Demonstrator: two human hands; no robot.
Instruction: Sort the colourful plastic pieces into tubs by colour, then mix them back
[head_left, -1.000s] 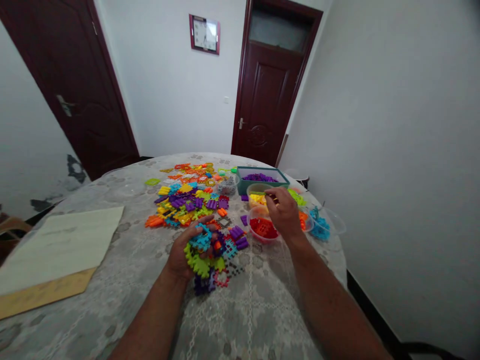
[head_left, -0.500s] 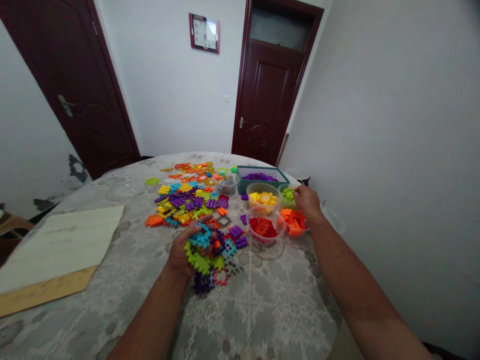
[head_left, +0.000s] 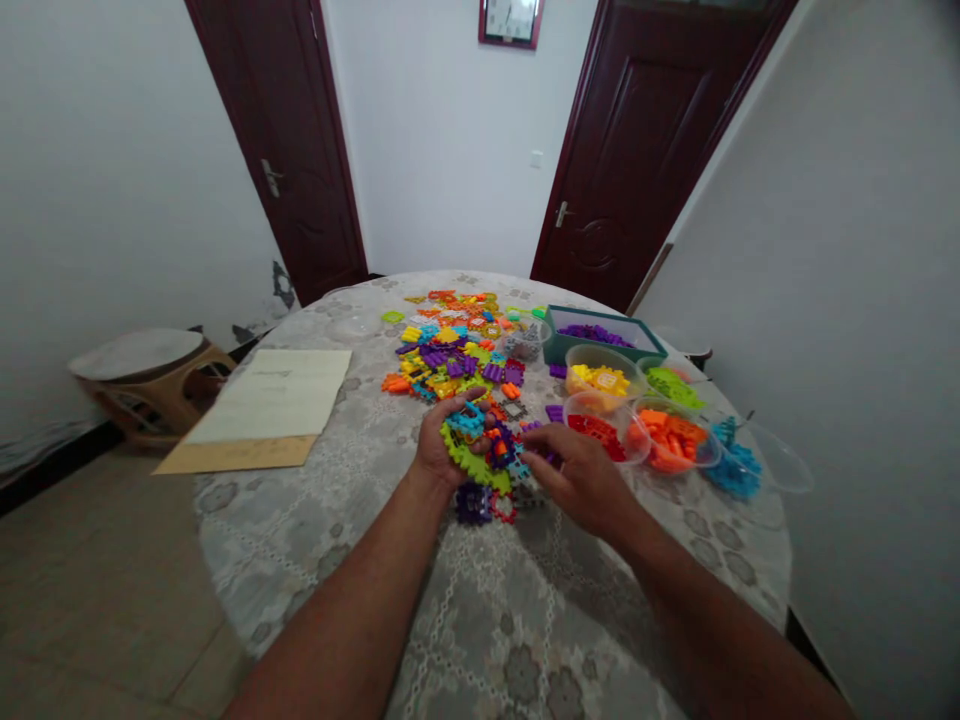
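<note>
My left hand (head_left: 436,448) cups a handful of plastic building pieces, with a light blue piece (head_left: 466,420) by the fingers and a lime green piece (head_left: 474,464) below it. My right hand (head_left: 585,478) has come up beside this handful, its fingers bent together near a blue piece (head_left: 517,462). Whether anything is between those fingers I cannot make out. On the cloth just below the left hand lie a dark purple piece (head_left: 473,504) and a pink gear-edged piece (head_left: 503,508). Past both hands spreads a mixed pile of pieces (head_left: 450,362).
Clear bowls hold sorted pieces: yellow (head_left: 600,380), red (head_left: 598,432), orange (head_left: 675,436), green (head_left: 673,385) and blue (head_left: 731,465). Behind them stands a green-edged box (head_left: 553,350) of purple pieces. White paper (head_left: 274,395) overhangs the table's left side near a stool (head_left: 150,375).
My right hand has come back from the green bowl to beside my left hand. The left hand still holds its pieces. The view has tilted down and turned left.
</note>
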